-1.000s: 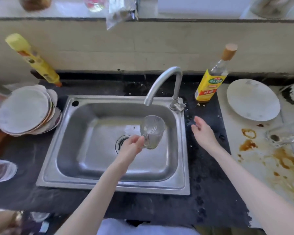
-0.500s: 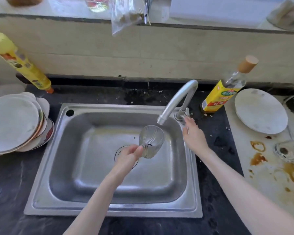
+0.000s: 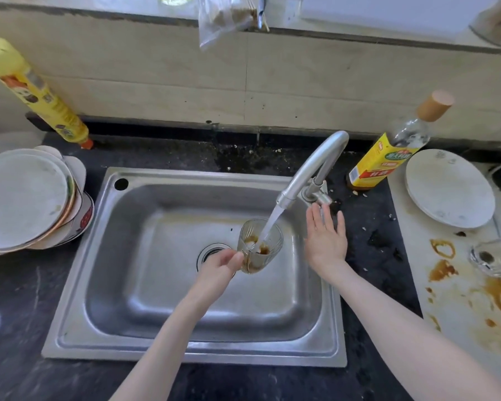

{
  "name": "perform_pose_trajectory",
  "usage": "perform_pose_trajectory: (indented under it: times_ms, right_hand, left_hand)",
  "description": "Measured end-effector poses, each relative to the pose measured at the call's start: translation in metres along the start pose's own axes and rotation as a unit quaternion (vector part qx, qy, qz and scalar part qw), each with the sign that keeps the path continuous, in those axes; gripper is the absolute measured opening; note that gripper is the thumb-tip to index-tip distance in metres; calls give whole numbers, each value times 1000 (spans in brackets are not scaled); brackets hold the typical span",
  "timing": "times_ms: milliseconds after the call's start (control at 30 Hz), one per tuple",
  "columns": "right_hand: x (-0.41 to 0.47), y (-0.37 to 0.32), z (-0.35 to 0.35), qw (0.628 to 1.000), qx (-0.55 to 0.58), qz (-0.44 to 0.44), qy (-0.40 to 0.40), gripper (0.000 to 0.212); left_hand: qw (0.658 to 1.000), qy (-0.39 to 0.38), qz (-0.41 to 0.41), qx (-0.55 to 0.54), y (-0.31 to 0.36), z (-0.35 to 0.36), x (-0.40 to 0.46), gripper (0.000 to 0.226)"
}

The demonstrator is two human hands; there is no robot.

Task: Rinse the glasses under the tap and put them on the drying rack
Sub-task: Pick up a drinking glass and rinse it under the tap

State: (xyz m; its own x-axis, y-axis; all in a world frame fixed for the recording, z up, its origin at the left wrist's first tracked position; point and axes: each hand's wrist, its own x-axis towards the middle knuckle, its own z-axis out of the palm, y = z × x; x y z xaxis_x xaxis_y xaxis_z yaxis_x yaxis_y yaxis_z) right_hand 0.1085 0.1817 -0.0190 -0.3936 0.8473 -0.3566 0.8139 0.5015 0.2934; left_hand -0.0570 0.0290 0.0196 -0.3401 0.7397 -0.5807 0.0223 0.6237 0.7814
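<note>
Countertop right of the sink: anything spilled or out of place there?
Yes. Brown stains, some ring-shaped, mark the pale surface right of the sink. A second glass sits among them with dark residue at its bottom. Crumbs lie beside the yellow-labelled bottle.

Beige tiled wall (image 3: 185, 82) spans 12 o'clock, topped by a pale, brightly daylit ledge (image 3: 359, 21). Dark speckled counter (image 3: 21, 299) fills 6 to 9 o'clock. A white, brown-stained surface (image 3: 460, 308) lies at 4 o'clock.
</note>
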Motion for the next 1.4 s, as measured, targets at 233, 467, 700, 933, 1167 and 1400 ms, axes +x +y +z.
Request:
perform_pose_trajectory:
  times_ms: [233, 467, 700, 933, 1167, 1400]
  right_hand:
    - [-5, 0, -4, 999, -31, -4, -15, 63]
    - [-25, 0, -9, 914, 397, -75, -32, 49]
    - [-50, -20, -41, 690, 681, -54, -239, 36]
    - [-29, -27, -25, 711, 586, 60, -385, 84]
    - [-22, -38, -24, 644, 659, 81, -382, 63]
    - [-24, -54, -32, 540, 783, 40, -306, 46]
  left_hand:
    - [1000, 7, -1, 4, 2, 3, -1, 22]
    - [1000, -23, -19, 1, 1, -1, 5, 28]
    - [978, -110, -116, -132, 16, -5, 10, 30]
    - [935, -131, -262, -199, 6, 2, 17, 44]
    - [964, -83, -234, -100, 13, 4, 28, 44]
    - [998, 59, -23, 15, 24, 2, 38, 40]
